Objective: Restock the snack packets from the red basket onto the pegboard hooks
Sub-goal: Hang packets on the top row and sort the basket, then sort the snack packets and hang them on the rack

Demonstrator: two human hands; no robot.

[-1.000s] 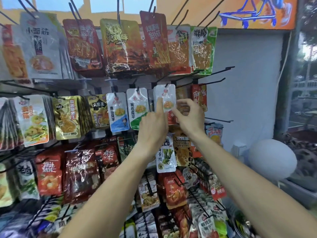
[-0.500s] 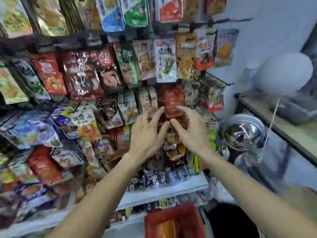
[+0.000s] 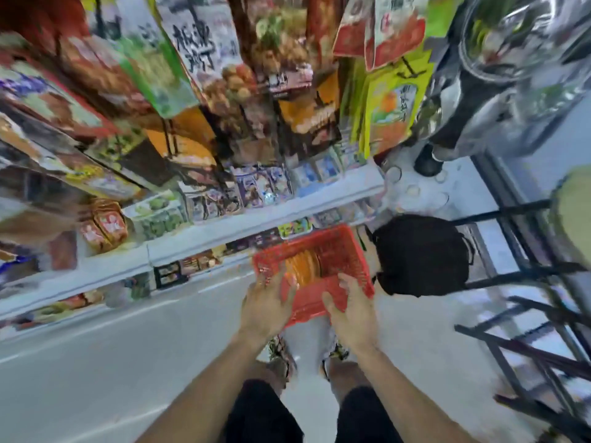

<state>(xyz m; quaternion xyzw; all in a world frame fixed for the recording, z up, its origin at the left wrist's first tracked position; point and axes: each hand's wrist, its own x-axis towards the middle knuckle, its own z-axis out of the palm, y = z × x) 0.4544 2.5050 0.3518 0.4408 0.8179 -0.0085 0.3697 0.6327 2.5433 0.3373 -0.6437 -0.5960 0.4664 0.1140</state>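
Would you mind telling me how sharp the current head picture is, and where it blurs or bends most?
Head view: motion blur smears the hanging packets along the top and left; the red basket, left hand and right hand are softer than crisp but readable; wide-angle distortion bends the shelf edge and black rack; lighting is even, without hard shadows.

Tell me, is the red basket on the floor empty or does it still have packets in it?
Not empty. Orange packets stand stacked inside the red basket; how many, blur hides.
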